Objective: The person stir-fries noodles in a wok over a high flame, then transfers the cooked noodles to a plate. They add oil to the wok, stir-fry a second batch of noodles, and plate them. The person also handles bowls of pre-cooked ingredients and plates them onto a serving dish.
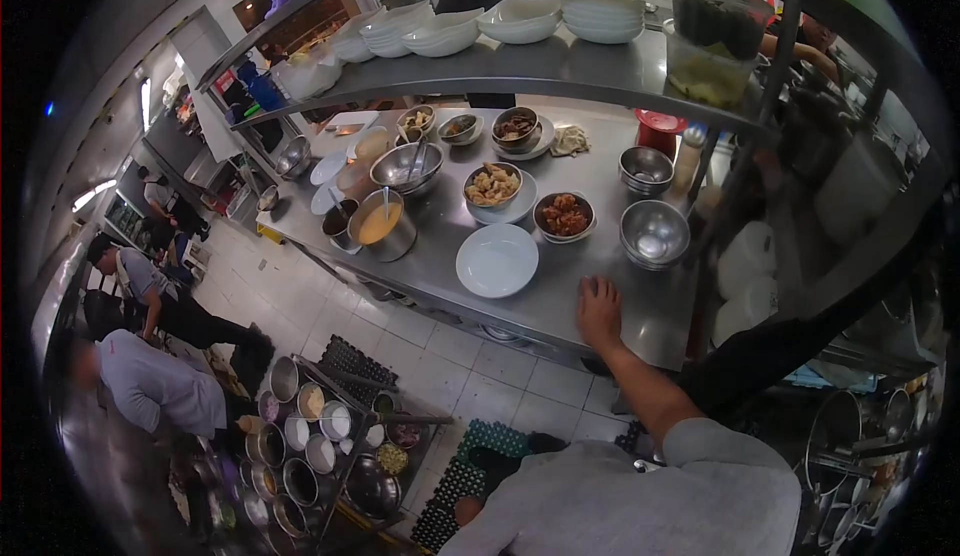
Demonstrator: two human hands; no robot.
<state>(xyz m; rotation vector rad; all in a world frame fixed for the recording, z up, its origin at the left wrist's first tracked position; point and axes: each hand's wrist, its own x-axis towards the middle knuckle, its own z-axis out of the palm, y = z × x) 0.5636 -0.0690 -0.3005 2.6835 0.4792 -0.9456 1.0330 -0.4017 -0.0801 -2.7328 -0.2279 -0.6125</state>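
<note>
My right hand [600, 311] rests on the stainless steel table [555, 323] near its front edge, fingers slightly bent, with nothing visible in it. Left of it lies a bare white plate [497, 260]. Just beyond the fingers, a steel bowl holds red-glazed fried pieces [565, 214]. Golden fried pieces [492, 184] fill another bowl, set on a plate behind. Nested steel bowls [654, 235] stand to the right of the hand. Only a small patch of skin [469, 511] shows beside my shirt on the left; whether it is my left hand or forearm is unclear.
A steel pot of orange sauce [379, 222] with a ladle stands at the table's left. White dishes [442, 33] line an overhead steel shelf [547, 68]. Behind on the left, a rack holds ingredient containers [321, 454]. People [161, 383] work beyond it. Rubber mats [480, 473] cover floor tiles.
</note>
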